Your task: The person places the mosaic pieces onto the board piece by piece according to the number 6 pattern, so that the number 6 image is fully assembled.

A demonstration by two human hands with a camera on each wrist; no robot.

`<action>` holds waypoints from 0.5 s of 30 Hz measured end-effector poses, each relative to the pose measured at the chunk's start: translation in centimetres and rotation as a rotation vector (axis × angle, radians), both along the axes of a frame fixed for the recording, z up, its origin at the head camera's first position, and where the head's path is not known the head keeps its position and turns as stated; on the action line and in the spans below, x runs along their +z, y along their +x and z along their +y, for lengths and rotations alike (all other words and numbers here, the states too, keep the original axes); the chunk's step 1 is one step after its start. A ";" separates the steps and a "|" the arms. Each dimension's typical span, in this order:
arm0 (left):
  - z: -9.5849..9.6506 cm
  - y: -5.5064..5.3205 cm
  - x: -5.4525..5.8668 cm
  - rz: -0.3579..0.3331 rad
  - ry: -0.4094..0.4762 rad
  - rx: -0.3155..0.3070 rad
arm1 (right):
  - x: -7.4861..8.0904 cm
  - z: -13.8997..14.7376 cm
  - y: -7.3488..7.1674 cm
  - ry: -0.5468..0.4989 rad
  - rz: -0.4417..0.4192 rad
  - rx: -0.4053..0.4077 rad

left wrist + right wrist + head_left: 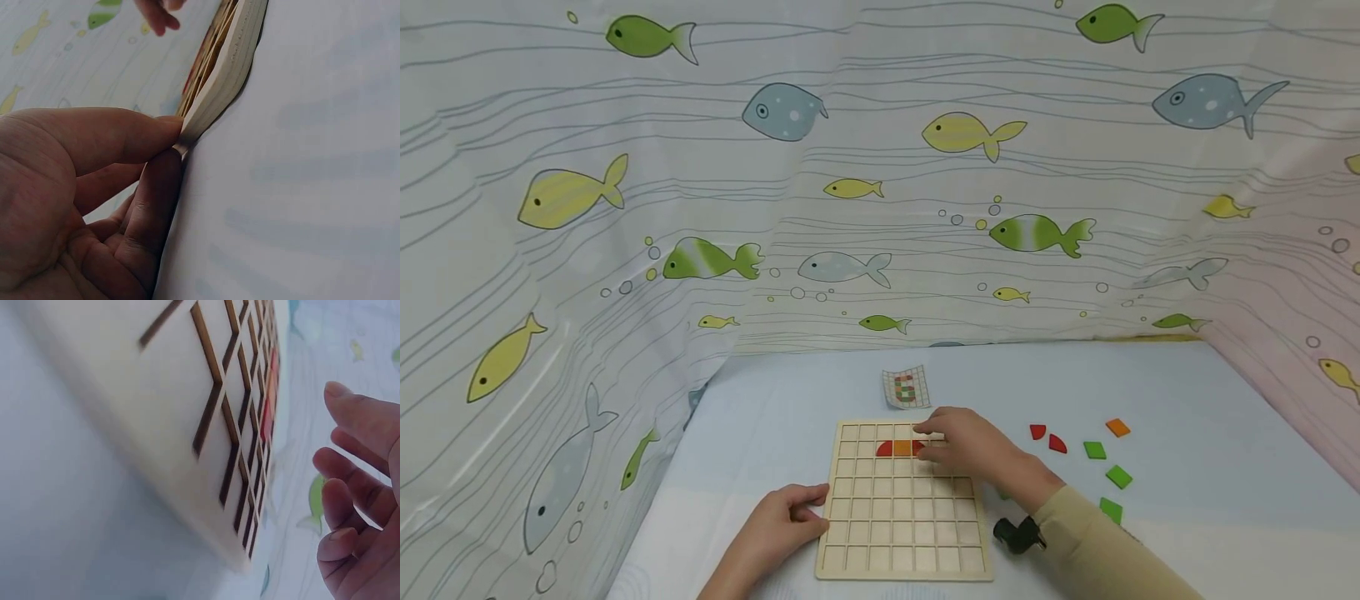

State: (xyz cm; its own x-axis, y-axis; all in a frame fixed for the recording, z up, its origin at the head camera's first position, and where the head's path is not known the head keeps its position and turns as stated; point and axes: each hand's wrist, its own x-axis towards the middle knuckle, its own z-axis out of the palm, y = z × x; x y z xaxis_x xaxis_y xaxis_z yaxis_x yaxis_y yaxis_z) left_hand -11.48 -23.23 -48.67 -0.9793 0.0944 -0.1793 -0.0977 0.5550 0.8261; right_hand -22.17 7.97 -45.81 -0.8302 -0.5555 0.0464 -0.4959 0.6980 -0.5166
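A pale wooden grid board (898,533) lies on the table. In one of its upper rows sit a red quarter-round tile (884,449), an orange square tile (902,448) and another red tile (917,448), partly behind fingers. My left hand (786,518) pinches the board's left edge; in the left wrist view the thumb (119,137) lies against its rim. My right hand (966,446) hovers over the board's upper right, beside the second red tile. In the right wrist view its fingers (350,478) are loosely bent and apart, with nothing between them.
Behind the board lies a small pattern card (906,388) with a coloured grid figure. To the right are two red tiles (1057,443), an orange tile (1117,427) and several green tiles (1118,477). A black device (1018,535) is by the right wrist. A fish-print curtain (850,225) surrounds the table.
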 end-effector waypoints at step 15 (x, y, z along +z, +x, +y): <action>0.0 0.0 0.0 -0.009 0.014 -0.006 | 0.2 5.3 2.1 -0.029 -0.028 -0.122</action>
